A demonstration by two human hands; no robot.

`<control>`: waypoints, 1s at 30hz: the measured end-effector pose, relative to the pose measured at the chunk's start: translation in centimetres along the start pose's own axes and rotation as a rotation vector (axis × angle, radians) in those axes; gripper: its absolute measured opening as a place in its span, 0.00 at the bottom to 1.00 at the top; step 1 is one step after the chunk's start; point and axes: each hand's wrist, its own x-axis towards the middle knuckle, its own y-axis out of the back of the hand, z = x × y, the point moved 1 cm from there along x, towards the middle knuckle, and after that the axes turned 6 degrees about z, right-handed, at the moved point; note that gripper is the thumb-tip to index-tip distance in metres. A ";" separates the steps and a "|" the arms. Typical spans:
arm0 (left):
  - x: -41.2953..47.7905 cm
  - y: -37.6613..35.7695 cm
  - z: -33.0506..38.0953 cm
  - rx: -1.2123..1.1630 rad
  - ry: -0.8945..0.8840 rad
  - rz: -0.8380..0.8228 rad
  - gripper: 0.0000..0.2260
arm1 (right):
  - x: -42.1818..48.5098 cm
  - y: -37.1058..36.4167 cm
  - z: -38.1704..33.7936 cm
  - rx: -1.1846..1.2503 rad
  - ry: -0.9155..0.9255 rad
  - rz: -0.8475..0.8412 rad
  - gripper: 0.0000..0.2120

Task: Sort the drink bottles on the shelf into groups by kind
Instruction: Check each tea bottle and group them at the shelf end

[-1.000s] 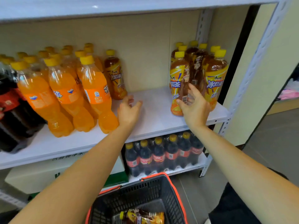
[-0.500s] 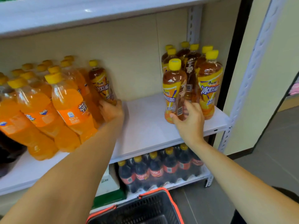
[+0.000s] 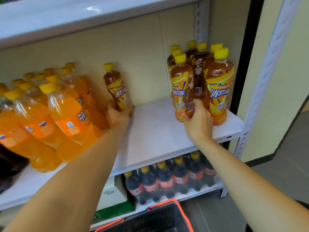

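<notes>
Sorting is largely done: orange sodas [image 3: 66, 114] grouped left, iced teas [image 3: 200, 81] right. 1 stray tea bottle [image 3: 117, 91] stands beside the sodas on the shelf [image 3: 158, 131], left hand [image 3: 117, 114] wrapped round its base. Right hand [image 3: 197, 121] curls against the front tea (steadying, apparently). Since 1 second ago, the left hand, then spread short of the stray, has closed on it.

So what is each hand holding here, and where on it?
Left hand grips the stray iced tea bottle near its base. Right hand grips the front iced tea bottle low on its body.
</notes>
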 end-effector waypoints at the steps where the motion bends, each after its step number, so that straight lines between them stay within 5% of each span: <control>1: -0.3 0.0 0.2 -0.011 -0.021 -0.019 0.29 | 0.2 -0.1 0.0 -0.013 -0.005 0.001 0.25; 17: -9.0 6.3 2.5 -0.168 -0.198 -0.403 0.25 | -2.4 1.3 -1.0 0.185 0.130 0.009 0.27; 26: -15.8 13.9 3.6 -0.264 -0.331 -0.590 0.28 | -7.5 3.7 -5.8 0.722 -0.038 -0.513 0.36; 30: -18.0 17.6 3.3 -0.287 -0.386 -0.680 0.27 | -10.8 4.7 -6.8 0.869 -0.068 -0.603 0.26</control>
